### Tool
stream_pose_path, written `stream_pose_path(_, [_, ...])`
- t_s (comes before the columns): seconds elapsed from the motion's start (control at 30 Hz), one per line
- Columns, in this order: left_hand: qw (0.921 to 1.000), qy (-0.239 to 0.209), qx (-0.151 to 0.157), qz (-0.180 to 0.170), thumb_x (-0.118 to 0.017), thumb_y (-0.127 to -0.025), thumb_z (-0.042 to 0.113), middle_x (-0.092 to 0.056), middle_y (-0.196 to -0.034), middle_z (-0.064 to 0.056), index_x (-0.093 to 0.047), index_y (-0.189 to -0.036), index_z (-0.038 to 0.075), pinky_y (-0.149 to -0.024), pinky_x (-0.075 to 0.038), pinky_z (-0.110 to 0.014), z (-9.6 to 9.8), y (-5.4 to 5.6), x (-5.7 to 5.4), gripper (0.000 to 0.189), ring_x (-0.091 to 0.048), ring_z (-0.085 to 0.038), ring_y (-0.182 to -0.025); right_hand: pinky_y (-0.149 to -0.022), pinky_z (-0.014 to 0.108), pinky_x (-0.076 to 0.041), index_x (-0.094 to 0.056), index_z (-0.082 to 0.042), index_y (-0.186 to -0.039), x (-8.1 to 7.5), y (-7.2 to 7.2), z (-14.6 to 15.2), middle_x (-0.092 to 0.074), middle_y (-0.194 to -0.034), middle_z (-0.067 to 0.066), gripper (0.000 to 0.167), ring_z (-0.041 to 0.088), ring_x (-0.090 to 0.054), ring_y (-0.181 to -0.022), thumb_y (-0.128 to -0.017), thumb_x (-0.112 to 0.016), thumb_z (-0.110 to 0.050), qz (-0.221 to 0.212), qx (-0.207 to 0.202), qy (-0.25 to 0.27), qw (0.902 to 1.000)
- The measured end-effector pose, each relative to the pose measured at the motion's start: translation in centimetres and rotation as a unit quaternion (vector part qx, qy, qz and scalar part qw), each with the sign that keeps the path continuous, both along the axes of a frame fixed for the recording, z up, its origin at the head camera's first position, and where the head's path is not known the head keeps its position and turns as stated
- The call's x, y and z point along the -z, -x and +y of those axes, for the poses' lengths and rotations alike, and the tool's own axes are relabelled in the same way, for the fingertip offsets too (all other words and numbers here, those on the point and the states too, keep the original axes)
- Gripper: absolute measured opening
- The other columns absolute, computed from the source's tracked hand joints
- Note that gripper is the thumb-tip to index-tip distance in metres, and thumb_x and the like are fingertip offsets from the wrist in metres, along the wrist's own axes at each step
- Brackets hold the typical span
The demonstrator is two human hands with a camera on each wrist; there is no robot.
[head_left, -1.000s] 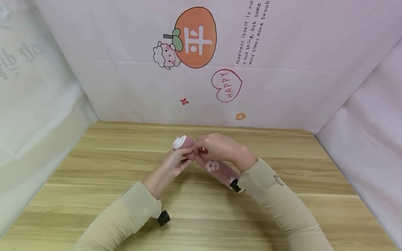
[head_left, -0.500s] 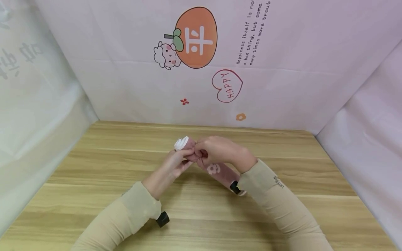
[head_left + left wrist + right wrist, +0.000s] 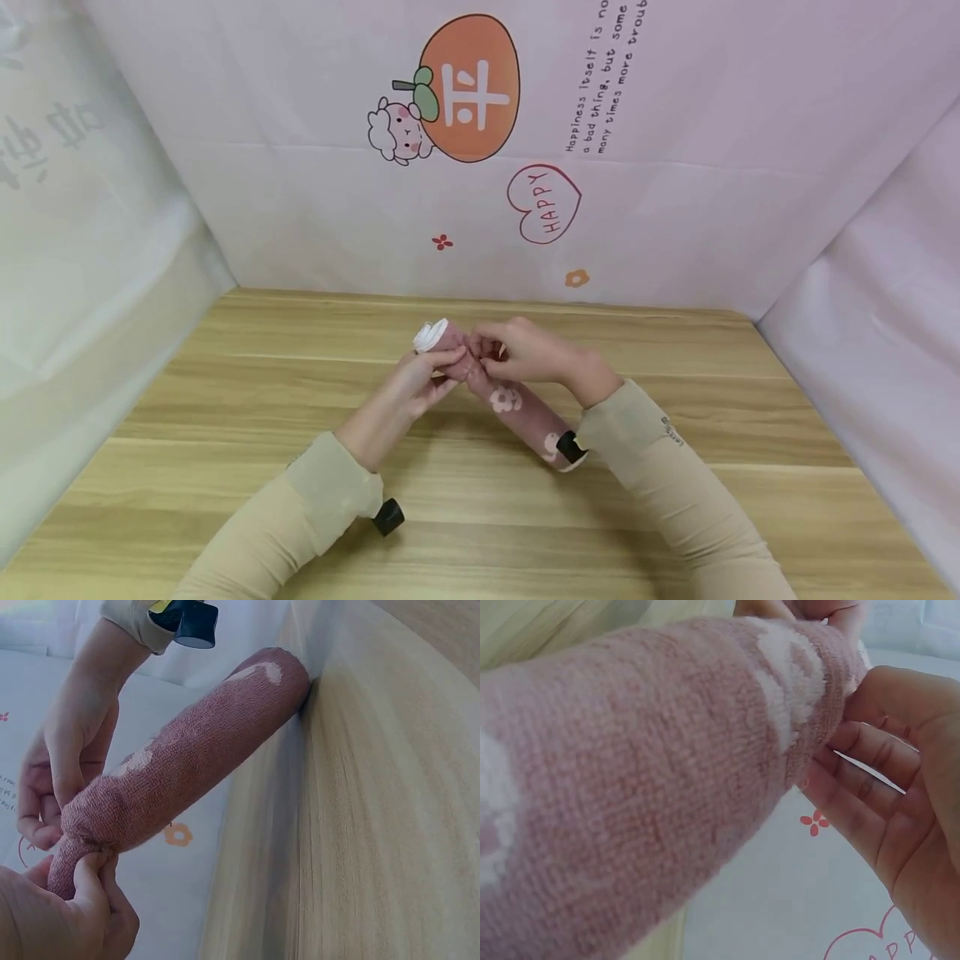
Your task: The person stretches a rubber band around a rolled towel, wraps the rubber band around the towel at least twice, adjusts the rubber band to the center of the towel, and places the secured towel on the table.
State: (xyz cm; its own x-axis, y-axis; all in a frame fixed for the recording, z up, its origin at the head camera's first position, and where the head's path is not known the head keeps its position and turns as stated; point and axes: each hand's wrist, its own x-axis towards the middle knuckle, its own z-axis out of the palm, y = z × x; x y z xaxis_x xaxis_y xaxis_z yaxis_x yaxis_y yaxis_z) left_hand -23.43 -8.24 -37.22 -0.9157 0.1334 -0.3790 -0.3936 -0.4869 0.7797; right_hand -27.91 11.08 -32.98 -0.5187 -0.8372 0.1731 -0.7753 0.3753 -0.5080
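Note:
A rolled pink towel (image 3: 528,417) with white flower patches lies slanted, its lower end against the table and a narrow neck near its upper end. White layered edges show at that upper tip. My left hand (image 3: 408,387) grips the short part above the neck, thumb on top. At the neck, the bent fingers and thumb of my right hand (image 3: 528,354) pinch around the cloth. In the left wrist view the towel (image 3: 187,757) is bunched and creased at the neck, with a thin dark line there; I cannot tell whether it is a band.
The wood-grain table (image 3: 300,500) runs back to a white printed cloth wall (image 3: 300,208), with further white cloth at both sides. A black wrist device (image 3: 388,517) hangs below the left cuff, and another black device (image 3: 572,447) overlaps the towel's lower end.
My right fingers have spread slightly apart and drawn a little up and right, showing more of the neck. My left hand keeps its grip, and the towel has barely shifted.

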Motion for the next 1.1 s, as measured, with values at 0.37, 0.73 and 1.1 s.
stream_pose_path(0.37, [1.0000,-0.006,0.005,0.003,-0.063,-0.099,-0.003,-0.063,-0.093,-0.007,-0.068,-0.093,0.005,-0.069,-0.058,-0.019,0.1,-0.1,-0.2,0.011,-0.063,-0.015,-0.076,-0.066,0.022,-0.056,-0.069,-0.008,-0.088,-0.6,-0.2,0.3,-0.068,-0.083,-0.003,0.015,0.008,-0.062,-0.076,-0.088,-0.066,0.006,0.016,-0.004,-0.018,0.9997])
stream_pose_path(0.73, [0.9999,0.001,0.012,0.003,-0.062,-0.098,-0.004,-0.063,-0.099,-0.008,-0.071,-0.091,0.009,-0.073,-0.058,-0.019,0.4,-0.2,0.2,0.018,-0.062,-0.016,-0.083,-0.061,0.022,-0.050,-0.067,-0.012,-0.080,-1.2,-0.3,0.0,-0.059,-0.074,-0.007,0.020,0.007,-0.053,-0.069,-0.083,-0.067,0.007,0.018,-0.015,-0.065,0.9976])
stream_pose_path(1.1, [0.9996,0.001,0.020,0.019,-0.062,-0.099,-0.004,-0.063,-0.097,-0.008,-0.074,-0.090,0.009,-0.072,-0.057,-0.020,0.7,-0.1,0.3,0.020,-0.062,-0.016,-0.082,-0.059,0.022,-0.045,-0.063,-0.013,-0.076,-1.3,0.0,0.1,-0.055,-0.074,-0.006,0.021,0.008,-0.051,-0.067,-0.078,-0.068,0.007,-0.016,-0.015,-0.075,0.9970])
